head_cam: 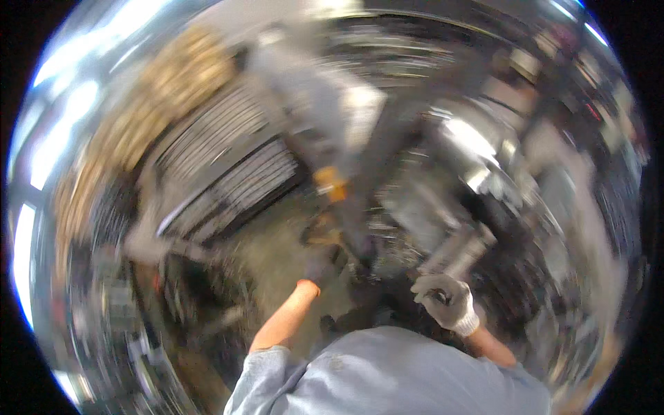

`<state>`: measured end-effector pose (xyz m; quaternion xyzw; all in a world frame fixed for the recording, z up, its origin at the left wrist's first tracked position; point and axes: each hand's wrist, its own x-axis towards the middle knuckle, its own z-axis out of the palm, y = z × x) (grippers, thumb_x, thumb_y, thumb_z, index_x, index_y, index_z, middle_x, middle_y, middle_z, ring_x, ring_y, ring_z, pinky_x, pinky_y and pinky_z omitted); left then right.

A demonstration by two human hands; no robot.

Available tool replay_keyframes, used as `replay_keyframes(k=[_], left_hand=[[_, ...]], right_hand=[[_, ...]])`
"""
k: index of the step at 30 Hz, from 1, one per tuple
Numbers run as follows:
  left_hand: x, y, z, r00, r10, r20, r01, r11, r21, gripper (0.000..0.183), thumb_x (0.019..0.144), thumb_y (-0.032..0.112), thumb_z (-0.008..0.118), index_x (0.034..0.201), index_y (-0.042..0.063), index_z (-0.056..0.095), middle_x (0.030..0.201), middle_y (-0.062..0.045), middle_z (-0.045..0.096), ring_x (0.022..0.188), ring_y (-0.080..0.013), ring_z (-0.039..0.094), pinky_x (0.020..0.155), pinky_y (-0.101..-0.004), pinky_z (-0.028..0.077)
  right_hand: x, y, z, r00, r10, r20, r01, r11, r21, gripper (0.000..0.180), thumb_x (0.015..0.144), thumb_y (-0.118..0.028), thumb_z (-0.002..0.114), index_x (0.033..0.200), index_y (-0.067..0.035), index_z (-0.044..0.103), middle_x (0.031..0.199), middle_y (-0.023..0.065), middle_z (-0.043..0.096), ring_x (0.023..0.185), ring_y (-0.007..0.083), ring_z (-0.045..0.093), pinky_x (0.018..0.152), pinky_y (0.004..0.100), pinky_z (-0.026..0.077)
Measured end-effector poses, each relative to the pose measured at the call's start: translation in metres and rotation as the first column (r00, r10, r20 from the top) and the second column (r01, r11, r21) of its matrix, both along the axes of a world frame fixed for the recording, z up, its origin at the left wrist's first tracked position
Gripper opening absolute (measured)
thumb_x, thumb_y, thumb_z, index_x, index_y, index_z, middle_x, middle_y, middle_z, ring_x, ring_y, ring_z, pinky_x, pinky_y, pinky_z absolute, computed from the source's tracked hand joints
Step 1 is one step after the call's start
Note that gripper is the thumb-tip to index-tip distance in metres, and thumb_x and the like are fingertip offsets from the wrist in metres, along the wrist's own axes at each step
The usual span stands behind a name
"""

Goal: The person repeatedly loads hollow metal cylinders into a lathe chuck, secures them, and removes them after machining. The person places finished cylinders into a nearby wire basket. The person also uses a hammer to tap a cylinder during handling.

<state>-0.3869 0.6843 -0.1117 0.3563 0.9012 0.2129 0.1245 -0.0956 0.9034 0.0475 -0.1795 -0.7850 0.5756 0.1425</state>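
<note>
My left hand, in a dark glove with an orange cuff, reaches forward in front of my body. Just beyond its fingers is a blurred yellow-brown object; whether the hand holds it is unclear. On the right, a pale knit work glove covers my right hand. Its fingers are curled, and a dark spot shows inside the curl, too smeared to identify. Past that glove lies a greyish block-like piece, seemingly metal; contact between them cannot be made out.
Heavy motion blur smears the workshop. Ahead on the left stand slatted or stacked panels, with tan stacked material behind. A yellow part is on a grey machine-like structure. Shiny rounded metal rises at right. Greenish floor shows.
</note>
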Motion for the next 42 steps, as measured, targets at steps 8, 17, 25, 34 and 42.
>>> replay_keyframes(k=[8,17,25,34,42], left_hand=[[0.285,-0.574,-0.1,-0.012,0.999,-0.052,-0.903,-0.033,-0.429,0.038,0.099,0.029,0.063,0.127,0.005,0.073,0.133,-0.027,0.07,0.117,-0.0454,0.069,0.094,-0.0545,0.055],[0.542,-0.692,-0.031,-0.944,0.305,0.124,-0.319,-0.942,-0.107,0.039,0.098,0.028,0.066,0.128,0.005,0.072,0.13,-0.026,0.07,0.116,-0.0444,0.069,0.095,-0.0537,0.055],[0.551,-0.676,-0.047,-0.954,0.215,0.206,-0.235,-0.969,-0.078,0.04,0.096,0.027,0.069,0.13,0.005,0.071,0.129,-0.025,0.07,0.115,-0.0436,0.068,0.096,-0.0531,0.054],[0.314,-0.656,-0.118,-0.675,0.615,0.409,-0.693,-0.718,-0.064,0.043,0.094,0.027,0.072,0.131,0.005,0.069,0.126,-0.024,0.07,0.114,-0.0426,0.068,0.097,-0.0524,0.054],[0.109,-0.574,-0.148,-0.334,0.689,0.644,-0.936,-0.322,-0.141,0.046,0.093,0.026,0.075,0.132,0.005,0.068,0.125,-0.023,0.07,0.113,-0.0417,0.068,0.098,-0.0517,0.053]], right_hand=[[-0.191,-0.155,-0.137,0.676,0.637,0.37,-0.677,0.735,-0.027,0.033,0.088,-0.012,0.071,0.121,-0.007,0.075,0.104,0.0136,0.081,0.093,0.0258,0.079,0.085,0.036,0.061],[-0.324,-0.351,-0.248,0.288,0.631,0.72,-0.95,0.096,0.296,0.043,0.086,-0.034,0.071,0.121,-0.009,0.077,0.11,0.0207,0.079,0.106,0.0395,0.075,0.092,0.0452,0.059],[-0.383,-0.386,-0.272,0.069,0.526,0.847,-0.927,-0.279,0.249,0.039,0.088,-0.039,0.071,0.11,-0.007,0.079,0.109,0.0235,0.077,0.105,0.0441,0.072,0.093,0.0484,0.057],[-0.462,-0.398,-0.295,0.23,0.528,0.818,-0.954,-0.045,0.297,0.04,0.082,-0.044,0.072,0.092,-0.007,0.081,0.086,0.0208,0.077,0.077,0.0404,0.072,0.072,0.0512,0.056],[-0.578,-0.366,-0.32,0.298,0.629,0.718,-0.954,0.192,0.229,0.033,0.086,-0.037,0.067,0.099,-0.011,0.082,0.095,0.0162,0.079,0.085,0.0375,0.073,0.077,0.0502,0.054]])
